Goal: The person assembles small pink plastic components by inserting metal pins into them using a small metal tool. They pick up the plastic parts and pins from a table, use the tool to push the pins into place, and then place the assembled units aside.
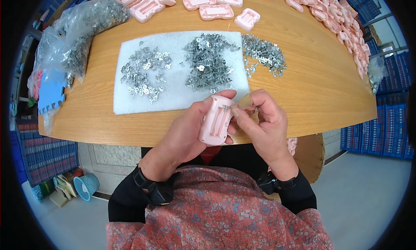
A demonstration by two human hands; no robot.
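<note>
Right hand: the right hand has its thumb and forefinger close together at the upper end of the shell; whether a part is pinched between them, I cannot tell.
Left hand: the left hand is wrapped around the shell from its left side and underneath.
Pink shell: the pale pink, rounded plastic shell sits between both hands above the near table edge, its long recess facing up.
Step in hand: probably seating a small metal piece at the recess's upper end, where something silvery shows.
Next move: seems to call for a steady left hold and careful thumb pressure, straight into the slot.
Foam pad: just beyond the hands, the white rectangular foam pad bears a sparse scatter of silvery metal pieces and a denser dark-silver pile.
Wooden table: on the yellow-brown wooden table, more pink shells lie farthest out.
</note>
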